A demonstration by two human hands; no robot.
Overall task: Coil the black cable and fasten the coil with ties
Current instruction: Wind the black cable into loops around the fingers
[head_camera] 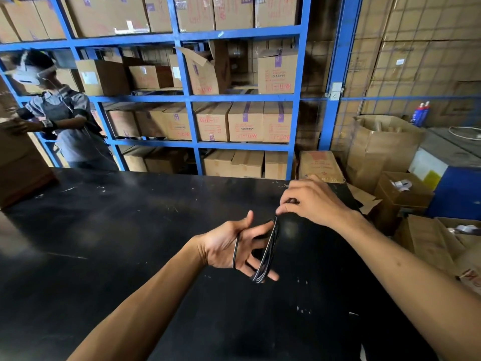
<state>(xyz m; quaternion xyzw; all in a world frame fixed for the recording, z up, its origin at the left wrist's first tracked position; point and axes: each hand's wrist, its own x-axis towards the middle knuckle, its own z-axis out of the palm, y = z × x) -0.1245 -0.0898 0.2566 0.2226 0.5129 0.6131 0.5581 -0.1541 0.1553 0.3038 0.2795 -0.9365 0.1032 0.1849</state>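
The black cable [268, 252] is wound in several loops around my left hand [234, 250], which is held palm up with fingers spread above the black table [117, 230]. One strand crosses the palm near the thumb; the bundle of loops runs over the fingertips. My right hand [315, 201] is just above and right of it, its thumb and fingers pinching the cable at the top of the loops. I see no ties.
A blue shelf rack [187, 97] full of cardboard boxes stands behind the table. Another person [65, 121] stands at the far left by a large box [18, 165]. Open cartons [403, 194] crowd the floor to the right.
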